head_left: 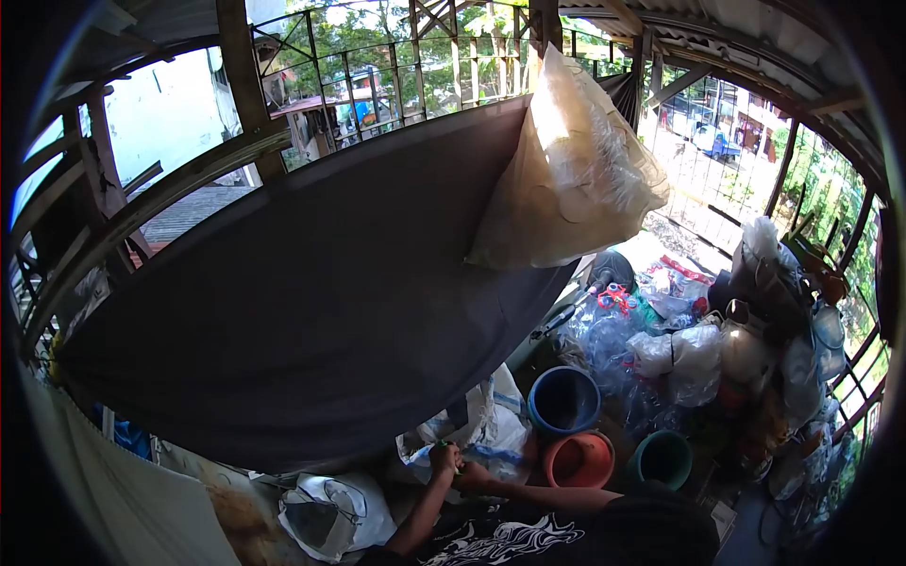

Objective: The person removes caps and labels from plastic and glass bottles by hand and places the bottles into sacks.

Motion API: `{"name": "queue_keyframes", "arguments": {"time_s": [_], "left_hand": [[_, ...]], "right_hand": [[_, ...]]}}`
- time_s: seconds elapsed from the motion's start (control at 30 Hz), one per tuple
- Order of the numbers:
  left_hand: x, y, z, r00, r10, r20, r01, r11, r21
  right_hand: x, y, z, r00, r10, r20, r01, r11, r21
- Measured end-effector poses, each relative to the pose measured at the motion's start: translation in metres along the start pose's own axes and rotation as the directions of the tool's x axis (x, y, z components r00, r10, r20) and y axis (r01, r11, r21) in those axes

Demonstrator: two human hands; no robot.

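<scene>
Low in the middle of the head view, my left hand (445,459) is closed around a small greenish thing (460,468), too small and covered to name. My right hand (475,478) meets it from the right, its fingers closed at the same thing. Just behind both hands lies a white woven sack with blue stripes (508,426). A red bucket (578,459) stands to the right of my right hand, and a blue bucket (563,400) is behind it. The insides of my fingers are hidden.
A dark cloth (311,302) hangs across the front, with a filled plastic bag (576,189) at its upper right. A green bucket (662,459) stands at right, near piled clear plastic (613,349). An open white sack (337,514) lies at lower left.
</scene>
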State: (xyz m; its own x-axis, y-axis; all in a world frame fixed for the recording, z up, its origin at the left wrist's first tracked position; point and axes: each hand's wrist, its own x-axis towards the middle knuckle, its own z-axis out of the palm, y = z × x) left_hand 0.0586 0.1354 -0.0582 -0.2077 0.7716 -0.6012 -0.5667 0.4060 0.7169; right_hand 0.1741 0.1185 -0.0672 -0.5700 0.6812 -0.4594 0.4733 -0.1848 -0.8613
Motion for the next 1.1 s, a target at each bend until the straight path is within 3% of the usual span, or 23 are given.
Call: {"name": "queue_keyframes", "arguments": {"time_s": [0.07, 0.2, 0.27, 0.37, 0.57, 0.6, 0.67, 0.77, 0.8, 0.83, 0.87, 0.93, 0.97, 1.03, 1.07, 1.1], "left_hand": [[0.01, -0.006, -0.004, 1.0, 0.016, -0.026, -0.016, 1.0, 0.023], [0.034, -0.036, -0.023, 0.996, 0.01, -0.089, -0.005, 0.999, 0.054], [0.037, -0.038, -0.027, 0.994, 0.01, -0.111, -0.004, 0.999, 0.052], [0.04, -0.044, -0.031, 0.99, 0.016, -0.137, -0.009, 0.999, 0.053], [0.031, -0.052, -0.041, 0.984, 0.04, -0.173, -0.029, 0.998, 0.063], [0.028, -0.049, -0.041, 0.983, 0.051, -0.177, -0.041, 0.997, 0.065], [0.024, -0.046, -0.039, 0.98, 0.093, -0.176, -0.079, 0.994, 0.081], [0.011, -0.042, -0.029, 0.959, 0.243, -0.144, -0.211, 0.955, 0.208], [0.01, -0.041, -0.028, 0.932, 0.337, -0.13, -0.285, 0.907, 0.31], [0.012, -0.049, -0.036, 0.83, 0.549, -0.101, -0.408, 0.719, 0.563], [-0.005, -0.038, -0.03, 0.827, 0.552, -0.106, -0.409, 0.721, 0.56], [-0.065, 0.0, -0.01, 0.65, 0.712, 0.266, -0.682, 0.392, 0.617], [-0.07, 0.01, -0.012, 0.648, 0.713, 0.268, -0.684, 0.391, 0.616], [-0.077, 0.027, -0.023, 0.376, 0.593, 0.712, -0.788, -0.199, 0.582], [-0.085, 0.036, -0.021, 0.374, 0.595, 0.711, -0.788, -0.2, 0.583], [-0.093, 0.044, -0.018, 0.327, 0.446, 0.833, -0.762, -0.396, 0.512]], "right_hand": [[-0.015, -0.014, 0.0, 0.991, 0.114, -0.064, -0.118, 0.992, -0.048], [-0.002, 0.0, 0.012, 0.986, 0.12, -0.116, -0.132, 0.986, -0.105], [0.001, -0.002, 0.012, 0.97, 0.221, -0.102, -0.237, 0.955, -0.181], [-0.009, -0.01, 0.022, 0.959, 0.147, -0.241, -0.221, 0.924, -0.312], [-0.008, -0.013, 0.023, 0.976, -0.056, -0.21, -0.031, 0.92, -0.39], [0.001, -0.006, 0.022, 0.978, -0.057, -0.2, -0.027, 0.919, -0.392], [0.019, 0.006, 0.016, 0.999, -0.039, -0.026, 0.026, 0.921, -0.388], [0.001, 0.009, -0.007, 0.999, -0.015, 0.034, 0.025, 0.949, -0.313], [0.007, 0.033, -0.006, 0.999, -0.013, 0.036, 0.024, 0.95, -0.31], [0.019, 0.061, -0.003, 0.994, -0.05, 0.097, 0.08, 0.938, -0.339], [0.032, 0.089, 0.0, 0.984, -0.086, 0.157, 0.138, 0.922, -0.361], [0.028, 0.102, -0.008, 0.963, -0.093, 0.253, 0.18, 0.92, -0.347], [0.019, 0.096, -0.015, 0.946, -0.094, 0.31, 0.19, 0.936, -0.297], [0.0, 0.077, -0.032, 0.895, -0.117, 0.43, 0.186, 0.975, -0.122], [-0.009, 0.065, -0.043, 0.859, -0.143, 0.491, 0.175, 0.984, -0.02], [-0.015, 0.058, -0.05, 0.826, -0.161, 0.54, 0.15, 0.987, 0.066]]}}
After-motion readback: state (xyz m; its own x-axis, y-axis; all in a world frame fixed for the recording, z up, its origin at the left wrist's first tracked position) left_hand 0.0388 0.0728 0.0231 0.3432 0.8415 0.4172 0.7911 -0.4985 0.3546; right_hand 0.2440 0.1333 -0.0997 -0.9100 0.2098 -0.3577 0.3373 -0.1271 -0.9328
